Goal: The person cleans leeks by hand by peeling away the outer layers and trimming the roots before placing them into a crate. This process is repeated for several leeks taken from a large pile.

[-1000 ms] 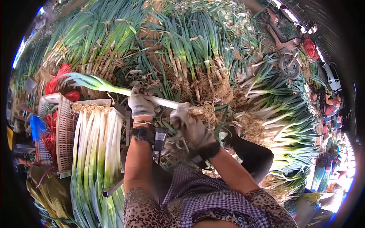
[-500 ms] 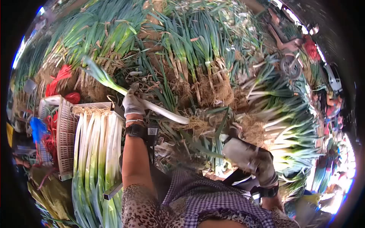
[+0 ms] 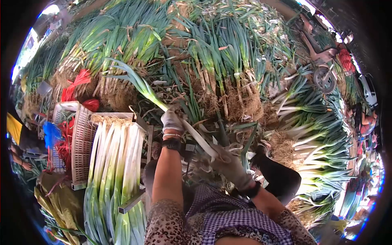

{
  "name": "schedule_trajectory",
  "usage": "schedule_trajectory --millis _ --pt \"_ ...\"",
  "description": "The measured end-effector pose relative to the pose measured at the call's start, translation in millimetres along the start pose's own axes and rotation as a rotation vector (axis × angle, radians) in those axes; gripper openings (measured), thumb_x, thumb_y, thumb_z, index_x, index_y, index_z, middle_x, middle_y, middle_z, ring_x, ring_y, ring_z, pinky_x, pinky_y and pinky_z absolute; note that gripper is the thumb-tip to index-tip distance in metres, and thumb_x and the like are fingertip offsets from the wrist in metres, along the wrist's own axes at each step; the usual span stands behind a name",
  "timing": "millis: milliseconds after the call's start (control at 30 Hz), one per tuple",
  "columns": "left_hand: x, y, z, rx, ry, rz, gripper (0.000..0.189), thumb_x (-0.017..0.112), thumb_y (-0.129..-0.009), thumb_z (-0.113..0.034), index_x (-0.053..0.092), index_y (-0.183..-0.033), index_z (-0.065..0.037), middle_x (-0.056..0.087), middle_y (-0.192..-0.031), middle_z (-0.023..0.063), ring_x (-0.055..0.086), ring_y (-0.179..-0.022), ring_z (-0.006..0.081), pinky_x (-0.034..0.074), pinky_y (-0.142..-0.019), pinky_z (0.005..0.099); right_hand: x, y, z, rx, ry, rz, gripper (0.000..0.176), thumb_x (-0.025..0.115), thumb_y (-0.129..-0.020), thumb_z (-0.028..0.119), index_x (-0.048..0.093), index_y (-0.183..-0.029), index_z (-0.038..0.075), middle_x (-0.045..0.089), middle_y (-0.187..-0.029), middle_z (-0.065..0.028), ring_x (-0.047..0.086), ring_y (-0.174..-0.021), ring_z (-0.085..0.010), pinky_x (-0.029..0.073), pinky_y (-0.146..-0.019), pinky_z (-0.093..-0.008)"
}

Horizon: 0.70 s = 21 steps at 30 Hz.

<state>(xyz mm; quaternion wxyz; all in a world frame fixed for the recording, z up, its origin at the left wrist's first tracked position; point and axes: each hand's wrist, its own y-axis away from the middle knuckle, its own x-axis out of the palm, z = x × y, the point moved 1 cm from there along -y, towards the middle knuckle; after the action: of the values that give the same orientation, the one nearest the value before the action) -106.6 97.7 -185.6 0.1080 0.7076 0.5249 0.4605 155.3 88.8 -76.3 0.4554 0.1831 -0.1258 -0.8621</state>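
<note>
Head camera:
- our left hand (image 3: 172, 121) grips the leek (image 3: 196, 134) mid-stalk
- our right hand (image 3: 230, 165) touches its root end; exact grip unclear
- trimmed leeks (image 3: 112, 159) beside basket (image 3: 81, 143)

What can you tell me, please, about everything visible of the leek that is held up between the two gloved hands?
The leek is long and slender, with a smooth-looking white shaft turning pale green, then fanning into darker blue-green leaves. It slants across the view, leaves towards the upper left and white end towards the lower right. The left hand grips it near the green part; the right hand is at the white end, hiding its tip, so any roots there cannot be seen.
</note>
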Motion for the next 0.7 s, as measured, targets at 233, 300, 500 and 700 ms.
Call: schedule_trajectory --millis 233,300,500,700 --pt "-10 -14 31 -0.077 -0.134 -0.234 0.010 0.059 -0.087 -0.015 0.063 -0.088 -0.006 0.053 -0.071 0.0047 0.051 -0.059 0.0206 0.045 -0.052 0.0366 -48 100 34 0.015 0.128 -0.052 0.043 0.056 -0.081 -0.003 0.060 -0.124 -0.001 0.068 -0.097 -0.0109 0.060 -0.087 -0.0104 0.048 -0.076 -0.0227" --pt "-1 -13 0 -0.024 -0.099 -0.291 0.012 0.059 -0.088 -0.018 0.062 -0.086 -0.007 0.053 -0.070 0.0044 0.049 -0.059 0.0209 0.045 -0.056 0.0348 -79 130 40 -0.101 -0.040 -0.105 0.041 0.054 -0.081 -0.004 0.060 -0.121 -0.005 0.062 -0.106 -0.0175 0.059 -0.100 -0.0164 0.050 -0.084 -0.0270" --pt "27 29 31 0.013 0.228 0.558 0.009 0.054 -0.094 -0.012 0.059 -0.092 -0.004 0.059 -0.082 0.0059 0.056 -0.076 0.0191 0.048 -0.076 0.0302 -85 44 -46 0.103 0.045 -0.026 0.053 0.060 -0.088 0.008 0.044 -0.138 0.004 0.057 -0.125 -0.0148 0.057 -0.108 -0.0184 0.050 -0.088 -0.0303" --pt "38 166 82 0.187 -0.714 0.821 0.035 0.061 -0.094 -0.028 0.059 -0.119 -0.002 0.067 -0.098 0.0109 0.064 -0.091 0.0209 0.052 -0.083 0.0288 -60 0 1 -0.368 -0.784 -0.308 0.037 0.060 -0.094 0.022 0.054 -0.125 0.005 0.062 -0.104 -0.0076 0.059 -0.085 -0.0124 0.050 -0.072 -0.0244"
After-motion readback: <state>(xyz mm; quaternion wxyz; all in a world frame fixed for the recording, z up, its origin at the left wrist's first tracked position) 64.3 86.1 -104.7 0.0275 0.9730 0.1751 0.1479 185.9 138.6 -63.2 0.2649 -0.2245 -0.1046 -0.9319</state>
